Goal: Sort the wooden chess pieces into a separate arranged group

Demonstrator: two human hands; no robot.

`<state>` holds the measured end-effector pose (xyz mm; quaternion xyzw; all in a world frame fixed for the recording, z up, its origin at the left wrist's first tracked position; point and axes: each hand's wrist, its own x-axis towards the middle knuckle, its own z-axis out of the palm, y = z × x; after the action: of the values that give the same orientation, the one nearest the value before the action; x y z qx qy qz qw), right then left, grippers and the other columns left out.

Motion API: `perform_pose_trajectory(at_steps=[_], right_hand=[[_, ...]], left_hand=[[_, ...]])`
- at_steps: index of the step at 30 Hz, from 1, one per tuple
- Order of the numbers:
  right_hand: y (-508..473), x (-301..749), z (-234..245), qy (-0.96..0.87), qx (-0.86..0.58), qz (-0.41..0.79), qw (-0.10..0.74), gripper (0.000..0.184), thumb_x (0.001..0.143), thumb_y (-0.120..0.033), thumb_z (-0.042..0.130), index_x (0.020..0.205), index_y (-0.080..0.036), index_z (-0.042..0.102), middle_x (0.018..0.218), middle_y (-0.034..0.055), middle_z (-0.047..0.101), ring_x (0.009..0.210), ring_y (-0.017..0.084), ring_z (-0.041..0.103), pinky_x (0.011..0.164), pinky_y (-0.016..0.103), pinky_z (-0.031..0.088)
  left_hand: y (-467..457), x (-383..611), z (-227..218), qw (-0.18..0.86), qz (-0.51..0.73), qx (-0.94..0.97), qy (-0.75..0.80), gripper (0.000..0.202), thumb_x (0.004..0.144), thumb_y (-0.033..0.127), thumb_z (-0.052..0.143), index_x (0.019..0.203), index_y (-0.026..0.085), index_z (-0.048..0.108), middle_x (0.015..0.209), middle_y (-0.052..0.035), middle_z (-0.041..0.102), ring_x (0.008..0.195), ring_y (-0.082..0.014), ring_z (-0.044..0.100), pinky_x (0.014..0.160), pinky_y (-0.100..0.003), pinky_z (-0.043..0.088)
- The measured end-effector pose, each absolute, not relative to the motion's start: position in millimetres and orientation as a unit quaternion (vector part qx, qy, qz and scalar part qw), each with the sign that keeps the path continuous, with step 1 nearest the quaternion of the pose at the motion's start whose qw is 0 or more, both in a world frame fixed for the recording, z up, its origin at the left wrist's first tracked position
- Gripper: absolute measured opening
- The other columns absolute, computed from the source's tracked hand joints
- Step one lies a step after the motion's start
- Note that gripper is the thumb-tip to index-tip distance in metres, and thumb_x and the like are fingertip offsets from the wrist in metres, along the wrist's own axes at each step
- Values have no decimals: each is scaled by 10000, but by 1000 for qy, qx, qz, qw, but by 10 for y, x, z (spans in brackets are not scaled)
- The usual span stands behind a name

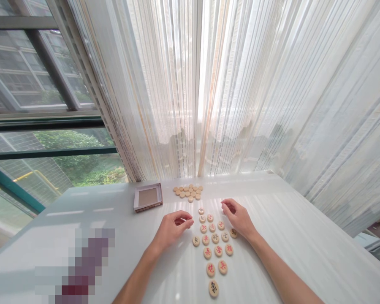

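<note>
On the white table (120, 249), round chess pieces (215, 238) lie in short rows between the person's hands, faces up, apparently so that the red and black characters can be read; the gaps presumably let each be lifted singly. The left hand (174, 226) hangs beside the far rows, the right hand (237, 216) across from it, its wrist just beside a black-marked piece. On both, the fingers are loosely curled and slightly apart, with nothing visibly held. Further off, a tight wedge of blank-looking discs (188, 192) sits, perhaps face down, seemingly grouped apart from the readable ones. Left of these stands a shallow open box (161, 195), its brownish bottom showing between pale walls. Behind hangs a striped curtain (164, 84).
</note>
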<state>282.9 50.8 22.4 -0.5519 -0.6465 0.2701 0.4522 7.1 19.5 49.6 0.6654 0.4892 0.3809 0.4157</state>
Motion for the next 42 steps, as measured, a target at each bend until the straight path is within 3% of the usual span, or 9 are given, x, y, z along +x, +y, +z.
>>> perform_pose_trajectory(at_steps=[6, 11, 17, 27, 42], right_hand=[[509, 2833, 206, -646, -550, 270, 455, 328, 913, -485, 540, 970, -195, 683, 877, 64, 739, 753, 221, 683, 733, 345, 549], [515, 2837, 201, -648, -552, 268, 451, 327, 911, -485, 539, 973, -198, 684, 878, 67, 742, 749, 223, 683, 725, 345, 552], [513, 2844, 196, -652, -557, 265, 442, 310, 918, -480, 542, 966, -206, 679, 866, 58, 737, 744, 220, 673, 717, 340, 539], [496, 2829, 234, -656, -556, 259, 440, 324, 906, -495, 542, 949, -209, 689, 838, 57, 737, 712, 217, 652, 693, 341, 529], [501, 2829, 211, -659, -554, 254, 441, 293, 924, -464, 541, 945, -211, 688, 842, 51, 740, 726, 215, 664, 691, 324, 526]], left_hand=[[387, -14, 714, 416, 245, 737, 472, 342, 823, 388, 650, 1092, 197, 739, 934, -59, 785, 867, -244, 731, 767, -293, 548], [462, 33, 717, 417, 218, 758, 452, 255, 808, 388, 655, 950, 237, 804, 927, -35, 799, 863, -248, 726, 777, -293, 535], [453, 71, 590, 404, 199, 766, 459, 257, 816, 354, 616, 906, 244, 831, 817, -15, 789, 759, -235, 693, 689, -288, 497], [309, 104, 392, 325, 268, 754, 504, 266, 803, 377, 638, 952, 221, 794, 849, -41, 684, 742, -206, 620, 706, -299, 482], [307, 99, 367, 327, 265, 760, 496, 239, 842, 362, 609, 965, 207, 744, 872, -36, 695, 753, -199, 607, 693, -291, 481]])
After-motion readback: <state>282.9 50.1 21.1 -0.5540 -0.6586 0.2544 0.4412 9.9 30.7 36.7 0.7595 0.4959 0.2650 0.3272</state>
